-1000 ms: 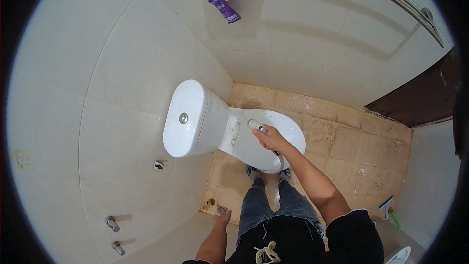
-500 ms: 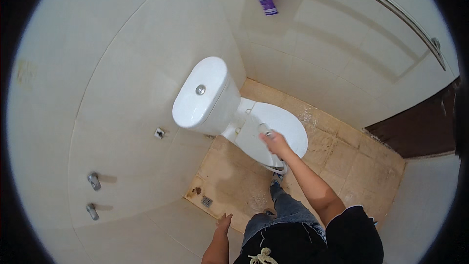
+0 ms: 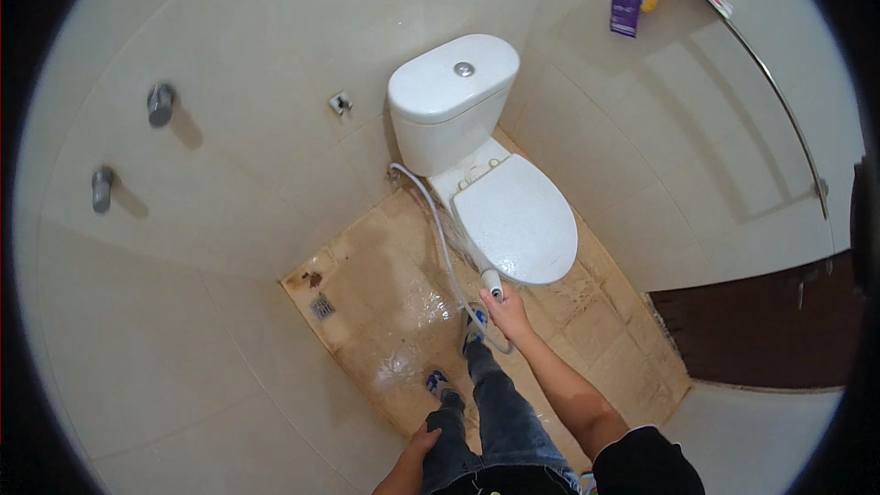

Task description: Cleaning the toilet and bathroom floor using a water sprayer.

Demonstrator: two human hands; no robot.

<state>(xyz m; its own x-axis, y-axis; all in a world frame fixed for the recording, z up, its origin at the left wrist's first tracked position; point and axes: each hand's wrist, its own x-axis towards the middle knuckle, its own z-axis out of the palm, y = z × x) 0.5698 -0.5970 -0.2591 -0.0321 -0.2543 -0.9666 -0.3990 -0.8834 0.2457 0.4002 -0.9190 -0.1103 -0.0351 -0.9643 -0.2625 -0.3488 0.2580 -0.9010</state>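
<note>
A white toilet [image 3: 509, 211] with its lid down stands against the tiled wall, its tank [image 3: 449, 96] behind it. My right hand [image 3: 507, 312] grips a white hand sprayer [image 3: 492, 282] just in front of the lid's near edge, nozzle toward the toilet. Its hose [image 3: 440, 229] runs from the wall beside the tank down to my hand. My left hand [image 3: 423, 445] rests on my left thigh at the bottom of the view, holding nothing. The lid looks wet.
The beige floor tiles [image 3: 394, 312] are wet, with a drain [image 3: 322, 307] at the left. Two metal taps [image 3: 160, 103] stick out of the left wall. A purple sachet [image 3: 625, 14] hangs on the right wall. A dark wooden door [image 3: 761, 330] is at the right.
The view has swung so the toilet now sits upper centre. My right hand has pulled back from the lid top to its front edge and now holds the sprayer there.
</note>
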